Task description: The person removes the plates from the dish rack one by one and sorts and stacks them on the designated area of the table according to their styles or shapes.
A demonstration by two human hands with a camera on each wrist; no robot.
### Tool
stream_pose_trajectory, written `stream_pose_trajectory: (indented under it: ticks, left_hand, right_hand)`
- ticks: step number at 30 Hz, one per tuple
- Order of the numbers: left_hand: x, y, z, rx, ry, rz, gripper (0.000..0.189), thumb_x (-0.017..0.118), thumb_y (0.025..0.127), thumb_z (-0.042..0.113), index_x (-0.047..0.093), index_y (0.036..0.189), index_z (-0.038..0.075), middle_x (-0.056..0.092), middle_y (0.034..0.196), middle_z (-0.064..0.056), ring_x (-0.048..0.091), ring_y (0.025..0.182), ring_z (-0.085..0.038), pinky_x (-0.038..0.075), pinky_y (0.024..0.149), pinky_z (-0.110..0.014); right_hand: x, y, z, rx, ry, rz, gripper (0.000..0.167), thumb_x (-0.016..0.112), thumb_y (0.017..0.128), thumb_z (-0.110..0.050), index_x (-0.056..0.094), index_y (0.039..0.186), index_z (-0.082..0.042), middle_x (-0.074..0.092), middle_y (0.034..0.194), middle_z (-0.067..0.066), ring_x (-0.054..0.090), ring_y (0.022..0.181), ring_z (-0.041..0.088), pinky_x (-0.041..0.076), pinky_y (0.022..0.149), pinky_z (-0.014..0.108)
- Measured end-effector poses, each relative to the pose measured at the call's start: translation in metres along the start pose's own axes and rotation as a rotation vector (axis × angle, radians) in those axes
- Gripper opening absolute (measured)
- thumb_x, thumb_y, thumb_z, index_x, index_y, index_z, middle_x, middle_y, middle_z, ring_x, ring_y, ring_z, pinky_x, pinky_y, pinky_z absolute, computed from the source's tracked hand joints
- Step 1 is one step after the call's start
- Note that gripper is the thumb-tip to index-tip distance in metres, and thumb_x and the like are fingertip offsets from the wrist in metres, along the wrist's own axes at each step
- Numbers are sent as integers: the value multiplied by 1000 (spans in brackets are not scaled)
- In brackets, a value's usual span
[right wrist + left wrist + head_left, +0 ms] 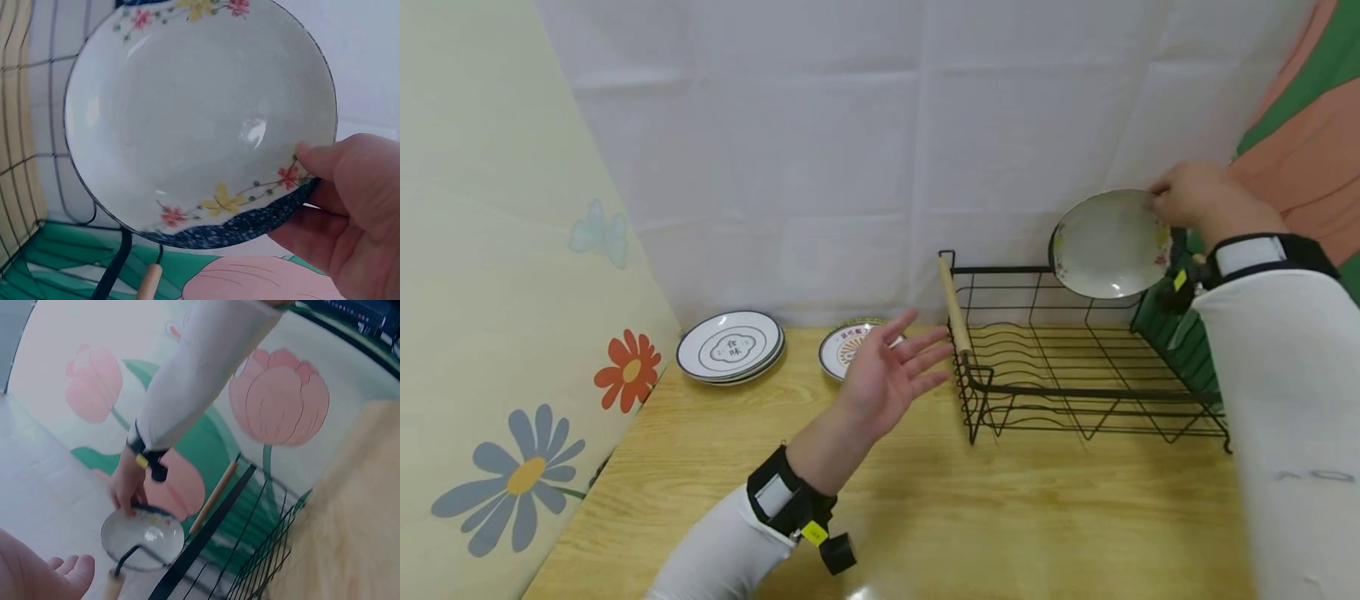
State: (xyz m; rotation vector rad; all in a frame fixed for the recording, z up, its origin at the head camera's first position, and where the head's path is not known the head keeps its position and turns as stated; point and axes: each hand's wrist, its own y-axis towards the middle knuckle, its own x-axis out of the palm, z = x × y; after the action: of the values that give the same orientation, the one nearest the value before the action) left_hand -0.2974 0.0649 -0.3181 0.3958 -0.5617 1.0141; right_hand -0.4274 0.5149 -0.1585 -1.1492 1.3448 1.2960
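Observation:
My right hand (pixel 1198 200) pinches the rim of a white plate (pixel 1112 246) over the far right part of a black wire dish rack (pixel 1060 392). Red and yellow flowers and a speckled dark blue edge decorate this plate (pixel 200 125) in the right wrist view, with the thumb on its face and the fingers behind. My left hand (pixel 883 383) is held palm up with fingers spread, just left of the rack, and holds nothing. Behind it, partly covered, lies a small plate (pixel 842 346) with a printed sunburst pattern.
A stack of white plates (pixel 730 346) with dark rims lies at the back left of the wooden table (pixel 1000 517). The rack has a wooden handle (pixel 955 308) on its left side. White cloth (pixel 812 150) hangs behind, and flower-printed cloth (pixel 512 292) borders the left.

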Motion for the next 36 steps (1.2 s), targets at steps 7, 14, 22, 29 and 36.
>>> stream_pose_trajectory:
  ticks: [7, 14, 22, 29, 36]
  left_hand:
    - [-24, 20, 30, 27, 72, 55, 51, 34, 110, 38, 35, 159, 22, 51, 155, -20, 52, 143, -37, 38, 120, -55]
    - [-44, 28, 43, 17, 123, 102, 53, 36, 109, 39, 34, 159, 23, 54, 152, -18, 53, 142, -37, 59, 93, -37]
    - [-58, 26, 42, 8, 157, 114, 54, 31, 109, 39, 30, 161, 22, 50, 154, -24, 64, 124, -33, 58, 89, -37]
    - [-63, 23, 42, -1, 171, 139, 53, 32, 109, 39, 32, 159, 22, 63, 138, -22, 72, 92, -18, 59, 79, -32]
    - [-64, 20, 41, -16, 252, 143, 54, 32, 108, 39, 29, 160, 22, 74, 87, 1, 69, 72, -12, 53, 69, -28]
  right_hand:
    - [-4, -7, 7, 75, 254, -17, 63, 46, 107, -36, 46, 143, 16, 50, 131, 45, 70, 76, 32, 58, 66, 44]
    - [8, -14, -1, 153, 701, -61, 74, 58, 103, -39, 35, 155, 7, 68, 83, -6, 70, 67, 5, 62, 65, 31]
    - [25, -27, -26, 147, 1055, -48, 23, 63, 101, -35, 72, 80, -34, 70, 74, -11, 70, 68, 6, 61, 63, 26]
    - [42, -46, -51, 73, 1153, 8, 30, 60, 104, -28, 75, 79, -38, 69, 78, -14, 68, 67, 4, 60, 60, 25]
    - [62, -67, -85, 51, 1292, 2, 29, 59, 105, -26, 77, 83, -33, 72, 74, -10, 65, 60, 9, 56, 53, 26]
